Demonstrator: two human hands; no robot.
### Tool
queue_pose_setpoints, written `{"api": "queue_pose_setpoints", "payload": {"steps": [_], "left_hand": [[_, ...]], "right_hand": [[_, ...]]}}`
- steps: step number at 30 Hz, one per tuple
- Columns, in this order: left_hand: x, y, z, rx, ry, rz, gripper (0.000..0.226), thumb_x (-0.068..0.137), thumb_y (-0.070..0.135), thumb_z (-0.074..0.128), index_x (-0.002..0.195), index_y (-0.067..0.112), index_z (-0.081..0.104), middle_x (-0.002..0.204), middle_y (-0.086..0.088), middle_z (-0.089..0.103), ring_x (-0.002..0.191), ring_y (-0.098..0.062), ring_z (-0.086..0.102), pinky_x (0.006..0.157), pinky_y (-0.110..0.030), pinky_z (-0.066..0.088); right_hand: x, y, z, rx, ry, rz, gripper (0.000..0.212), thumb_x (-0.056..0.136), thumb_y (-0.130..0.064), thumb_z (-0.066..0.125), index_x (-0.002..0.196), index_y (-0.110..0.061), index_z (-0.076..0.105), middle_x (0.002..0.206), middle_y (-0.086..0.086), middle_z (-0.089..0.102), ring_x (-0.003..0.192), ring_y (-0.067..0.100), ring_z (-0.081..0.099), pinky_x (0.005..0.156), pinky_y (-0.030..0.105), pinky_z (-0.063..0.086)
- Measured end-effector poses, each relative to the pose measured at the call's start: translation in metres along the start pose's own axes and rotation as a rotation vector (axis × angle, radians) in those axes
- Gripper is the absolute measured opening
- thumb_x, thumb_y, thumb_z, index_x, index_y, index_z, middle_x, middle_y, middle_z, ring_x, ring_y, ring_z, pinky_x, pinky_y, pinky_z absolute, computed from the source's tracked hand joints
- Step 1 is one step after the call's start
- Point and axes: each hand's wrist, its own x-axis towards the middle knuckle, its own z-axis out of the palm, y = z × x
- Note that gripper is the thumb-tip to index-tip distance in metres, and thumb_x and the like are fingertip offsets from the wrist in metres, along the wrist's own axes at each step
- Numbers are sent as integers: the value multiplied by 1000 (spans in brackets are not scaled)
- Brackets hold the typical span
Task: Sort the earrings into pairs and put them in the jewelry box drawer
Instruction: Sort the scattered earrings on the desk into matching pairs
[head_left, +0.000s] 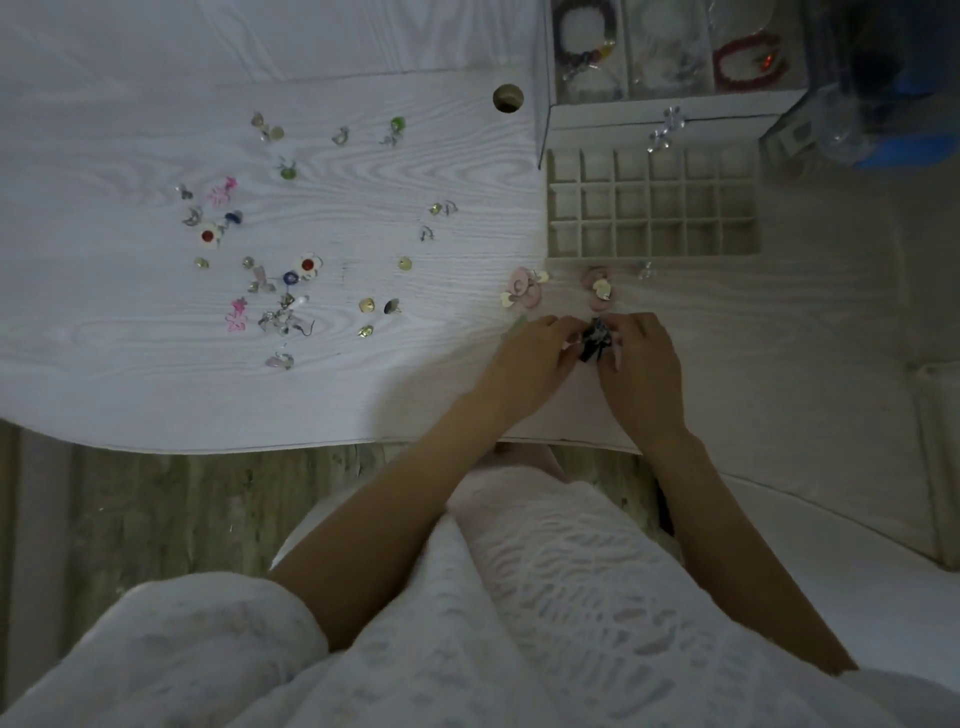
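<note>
My left hand (537, 358) and my right hand (641, 364) meet near the table's front edge, both pinching a small dark earring (596, 339) between their fingertips. Just beyond them lie a pink disc earring (522, 288) and its match (597, 283). The jewelry box drawer (563, 249), a beige grid of small empty compartments, stands pulled out at the right. Several loose earrings are scattered over the left half of the table, among them a white flower with a red centre (307, 266), another like it (209, 235), and a pink flower earring (237, 314).
The jewelry box (675, 106) stands behind the drawer, its top tray holding a dark bead bracelet (584, 36) and a red one (748, 60). A round cable hole (508, 97) sits in the white wood-grain table (130, 374). A blue object (898, 104) stands at the far right.
</note>
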Motion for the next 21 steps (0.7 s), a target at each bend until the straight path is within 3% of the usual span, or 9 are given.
{"api": "queue_pose_setpoints", "payload": {"steps": [3,5,8,10,13,17,21], "left_hand": [[-27,-16,-35,122,130,125,21,91,19,53,107,13,64,92,-7,70,77,-27,65,63,-35,53],[-49,-35,-55,188,273,104,19,89,22,52,100,17,67,83,-1,70,73,-22,65,54,-30,52],[-82,-76,-79,210,446,-104,18,88,23,53,98,19,68,81,3,71,75,-18,64,56,-26,48],[-98,-104,-88,168,513,-284,15,88,20,58,99,18,68,81,2,70,77,-19,62,60,-26,46],[-104,-140,-95,83,499,-424,19,87,17,60,105,14,65,91,-4,69,86,-23,61,69,-32,49],[-81,-165,-94,95,416,-362,30,83,15,64,113,10,61,107,-13,62,98,-32,55,78,-38,48],[-55,-171,-87,189,382,-302,27,75,14,68,101,10,64,95,-14,61,84,-33,56,63,-38,53]], "right_hand": [[2,-23,-4,-70,-24,-230,27,84,2,53,110,-3,61,106,17,59,97,34,54,77,39,48],[8,-42,1,-91,-84,-359,25,84,0,53,106,-6,63,100,14,62,92,33,56,73,39,49],[21,-76,21,-75,-171,-491,20,87,-5,52,102,-9,65,97,11,66,86,29,61,65,35,51],[33,-98,38,-24,-226,-518,23,87,-3,51,105,-8,64,100,9,66,90,26,60,70,34,49],[55,-129,66,-12,-247,-506,28,87,-2,52,112,-7,61,110,10,61,101,25,55,80,34,46],[82,-153,91,-64,-230,-480,32,82,0,53,113,-6,60,114,14,55,105,31,50,82,38,48],[93,-161,105,-102,-275,-458,32,82,-1,52,112,-5,59,114,15,55,105,31,48,86,34,41]]}}
